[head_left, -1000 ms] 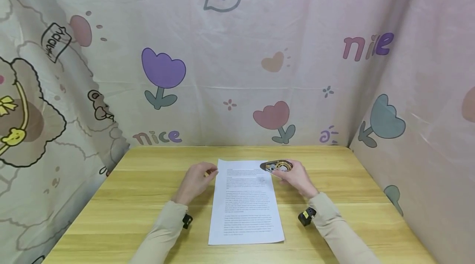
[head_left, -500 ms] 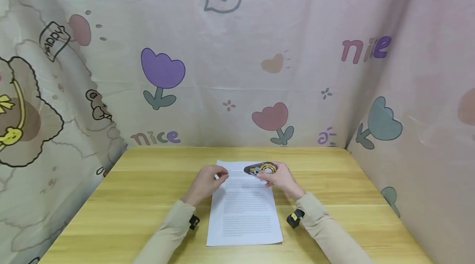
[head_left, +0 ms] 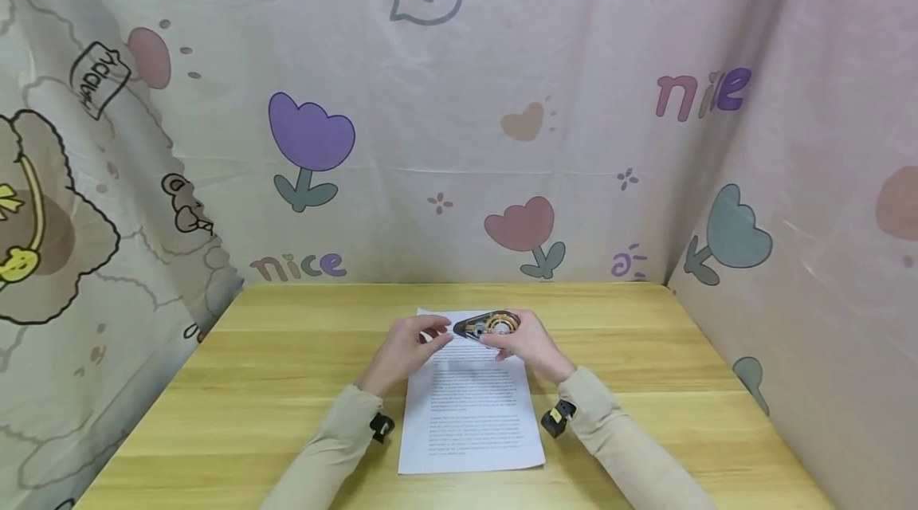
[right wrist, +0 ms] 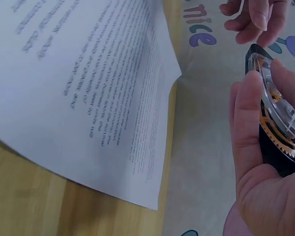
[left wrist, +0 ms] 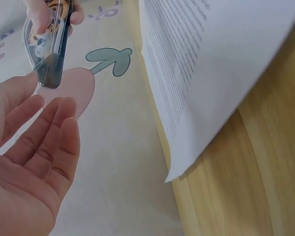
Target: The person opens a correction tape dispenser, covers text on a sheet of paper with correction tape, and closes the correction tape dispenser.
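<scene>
Head view, from the left: the left sleeve [head_left: 315, 454] runs off the bottom edge behind the left hand [head_left: 407, 344], with a small dark camera [head_left: 382, 426] at that wrist, its details too small to read. This hand is loosely cupped, thumb and fingers apart with a gap between them, and it has hold of nothing. Its farther fingers are partly hidden in the head view; the left wrist view shows them gently bent, though the palm is cut off by the frame.

Below and between the hands, the paper [head_left: 473, 414] lies on the table [head_left: 215, 414], its upper part partly covered by both hands. The print is too small and blurred to read.

Just right of the left hand's fingertips is the narrow tip of the tape [head_left: 486, 325], held up above the paper. Thumb and tip overlap in the left wrist view, so I cannot tell whether they touch.

The right hand [head_left: 541, 349] grips the tape's wide end, digits closed against both its faces; some fingers are hidden behind it. Both wrist views crop that wide end.

Below the right hand sits another small camera [head_left: 558, 418], then the right sleeve [head_left: 631, 446], cut off at the bottom. Beyond both hands hangs a printed cloth [head_left: 430, 135], cropped on three sides.
</scene>
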Available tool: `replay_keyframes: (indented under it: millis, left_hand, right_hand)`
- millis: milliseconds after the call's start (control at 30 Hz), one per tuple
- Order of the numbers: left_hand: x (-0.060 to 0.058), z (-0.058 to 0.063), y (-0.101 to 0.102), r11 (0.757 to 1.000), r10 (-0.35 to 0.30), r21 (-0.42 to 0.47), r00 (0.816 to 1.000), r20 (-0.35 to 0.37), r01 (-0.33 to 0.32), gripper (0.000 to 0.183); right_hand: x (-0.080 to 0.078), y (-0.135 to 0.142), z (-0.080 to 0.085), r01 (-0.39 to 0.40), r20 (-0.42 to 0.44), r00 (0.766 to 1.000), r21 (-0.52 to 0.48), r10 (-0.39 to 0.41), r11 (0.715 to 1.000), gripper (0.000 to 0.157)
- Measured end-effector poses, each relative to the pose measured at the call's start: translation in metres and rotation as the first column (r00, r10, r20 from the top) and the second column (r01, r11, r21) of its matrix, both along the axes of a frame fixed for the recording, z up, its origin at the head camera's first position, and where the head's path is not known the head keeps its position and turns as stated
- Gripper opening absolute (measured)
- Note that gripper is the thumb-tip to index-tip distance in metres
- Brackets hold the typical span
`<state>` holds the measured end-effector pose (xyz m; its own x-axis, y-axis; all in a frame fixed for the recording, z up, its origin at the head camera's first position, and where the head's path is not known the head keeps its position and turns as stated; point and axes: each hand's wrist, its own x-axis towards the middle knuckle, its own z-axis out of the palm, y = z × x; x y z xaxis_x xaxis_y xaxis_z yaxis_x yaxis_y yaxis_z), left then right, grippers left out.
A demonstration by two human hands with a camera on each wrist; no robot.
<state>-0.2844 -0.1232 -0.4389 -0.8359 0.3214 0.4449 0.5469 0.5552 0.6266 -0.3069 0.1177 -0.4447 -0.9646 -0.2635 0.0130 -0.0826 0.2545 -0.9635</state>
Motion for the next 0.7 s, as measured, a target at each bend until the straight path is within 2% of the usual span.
replay_keyframes:
  millis: [200,467,533,700]
  left_hand:
    - [0.000,0.003,0.006,1.000,-0.013,0.025,1.000,-0.018,0.013,0.026]
    - [-0.001,0.003,0.011,0.998,0.004,0.055,0.998,0.055,-0.007,0.023]
    - [-0.001,0.002,0.011,0.997,0.003,0.083,0.998,0.060,-0.008,0.023]
    - [0.000,0.001,0.011,0.983,-0.051,0.182,0.993,0.106,0.031,0.019]
  right_hand:
    - [0.000,-0.002,0.002,-0.023,0.025,0.999,-0.016,0.023,1.000,0.043]
    - [0.002,-0.007,0.004,-0.064,0.061,0.996,-0.075,0.069,0.995,0.047]
    - [0.002,-0.008,0.005,-0.070,0.063,0.995,-0.079,0.075,0.994,0.049]
    - [0.003,-0.006,0.007,-0.097,0.070,0.992,-0.084,0.103,0.992,0.051]
